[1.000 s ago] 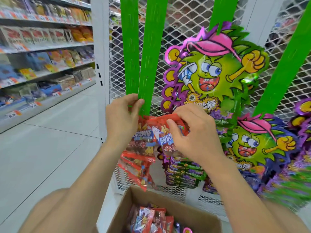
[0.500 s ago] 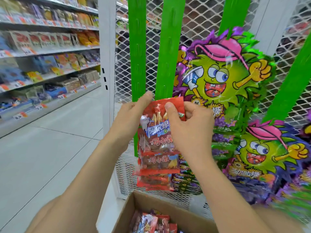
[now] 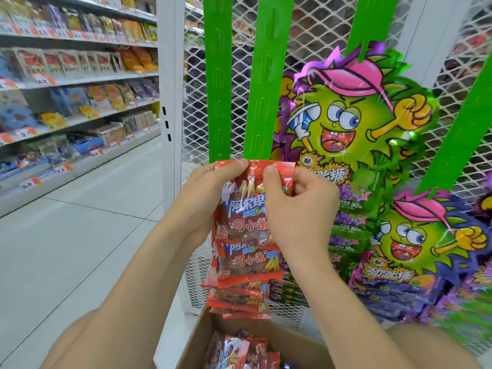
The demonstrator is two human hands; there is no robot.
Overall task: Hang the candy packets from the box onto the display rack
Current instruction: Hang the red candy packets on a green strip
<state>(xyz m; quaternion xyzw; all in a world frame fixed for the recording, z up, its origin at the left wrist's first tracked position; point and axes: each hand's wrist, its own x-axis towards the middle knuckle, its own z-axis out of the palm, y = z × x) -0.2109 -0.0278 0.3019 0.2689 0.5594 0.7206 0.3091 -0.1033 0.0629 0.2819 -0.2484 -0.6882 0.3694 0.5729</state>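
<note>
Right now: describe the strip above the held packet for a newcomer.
On the white mesh rack hang green strips. The second from left ends at the held red packet. Unlike those to its right, it shows no cartoon packs.

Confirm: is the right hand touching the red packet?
Touching. The head view shows the right hand pinching the red packet near its top edge, with the thumb pressed on the packet's front.
</note>
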